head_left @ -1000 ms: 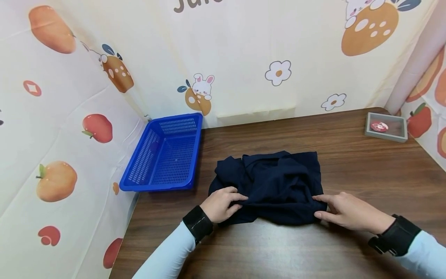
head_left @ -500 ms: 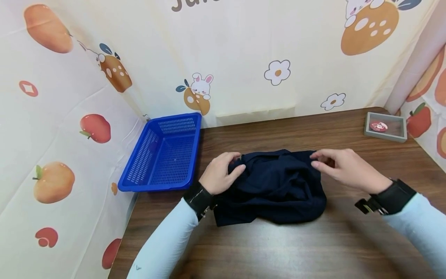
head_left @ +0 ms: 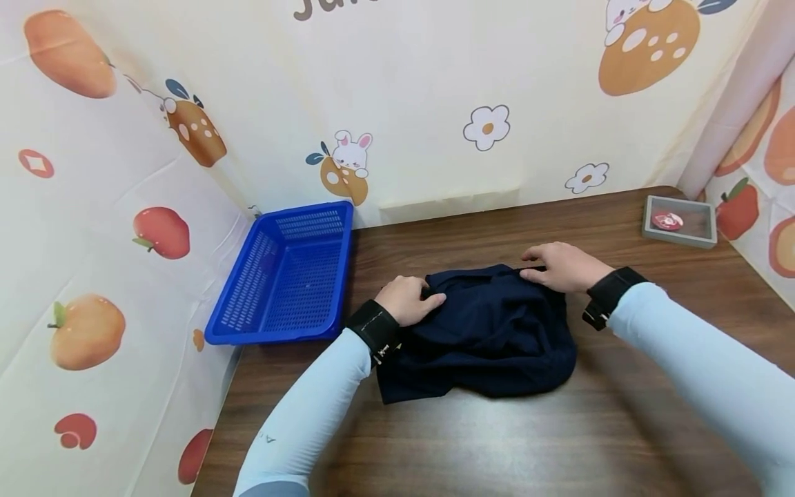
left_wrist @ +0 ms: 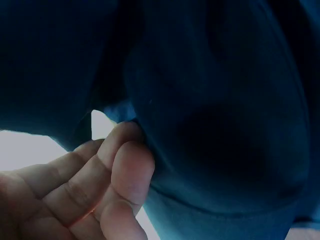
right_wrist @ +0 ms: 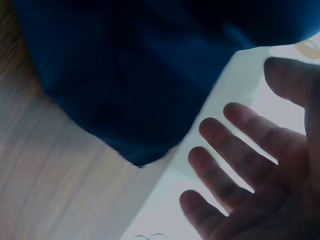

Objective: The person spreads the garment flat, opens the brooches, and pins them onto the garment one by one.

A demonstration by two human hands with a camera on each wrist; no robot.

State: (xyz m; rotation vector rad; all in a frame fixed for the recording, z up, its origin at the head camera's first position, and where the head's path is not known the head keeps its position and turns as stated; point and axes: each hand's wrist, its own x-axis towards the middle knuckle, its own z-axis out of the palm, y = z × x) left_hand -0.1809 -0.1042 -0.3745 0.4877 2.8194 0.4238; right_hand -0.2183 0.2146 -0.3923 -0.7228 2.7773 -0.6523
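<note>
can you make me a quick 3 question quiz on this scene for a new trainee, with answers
1. Short answer: which hand is nearer the blue basket?
2. True or false: the dark blue cloth lies inside that basket.
3. Multiple choice: what colours show on the small item within the rim of the grey tray? A) green and yellow, B) red and white, C) blue and black.

Key:
1. The left hand.
2. False: the dark blue cloth lies on the table.
3. B.
</note>
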